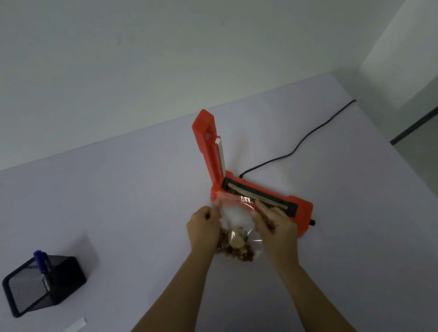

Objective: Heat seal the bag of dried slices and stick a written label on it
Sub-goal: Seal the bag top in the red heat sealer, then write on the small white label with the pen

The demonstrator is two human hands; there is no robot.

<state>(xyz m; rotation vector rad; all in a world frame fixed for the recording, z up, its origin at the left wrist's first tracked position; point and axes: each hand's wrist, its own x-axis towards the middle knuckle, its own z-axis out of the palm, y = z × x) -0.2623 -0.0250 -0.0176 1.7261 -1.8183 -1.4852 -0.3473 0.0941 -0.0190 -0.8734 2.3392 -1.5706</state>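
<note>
A clear plastic bag (236, 218) with brown dried slices (235, 248) at its bottom lies in front of an orange heat sealer (303, 212). The sealer's arm (208, 145) stands raised, and the bag's open top edge rests over the sealing bar (259, 195). My left hand (203, 229) pinches the bag's upper left edge. My right hand (272, 225) grips its upper right edge, with the index finger stretched toward the bar. A blank white label (73, 328) lies on the table at the lower left.
A black mesh pen holder (44, 285) with a blue pen (42, 263) stands at the left. The sealer's black cord (300, 144) runs back right to the table's edge. A white wall rises behind the pale table (122, 193).
</note>
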